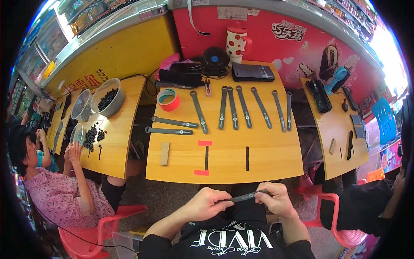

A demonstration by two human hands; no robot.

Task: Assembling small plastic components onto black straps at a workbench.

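Above my lap, just off the table's front edge, a dark grey strap (245,197) with a pale round mark is stretched between my hands. My left hand (206,203) pinches one end, and my right hand (276,199) grips the other near its tip. On the table (276,166) ahead, several similar grey straps (235,108) with a hole at one end lie in a loose row. Two more straps (170,131) lie crosswise at the left. Nearer me are a black strip (206,157) between two pieces of red tape (201,172) and another black strip (247,159).
A wooden block (165,154) lies at the table's left. Behind are a red tape roll (169,101), a small cutter (208,88), a black fan (214,59), a spotted tumbler (235,43) and a dark pouch (252,72). People sit at side tables; the left one holds tubs (116,110) of black pieces.
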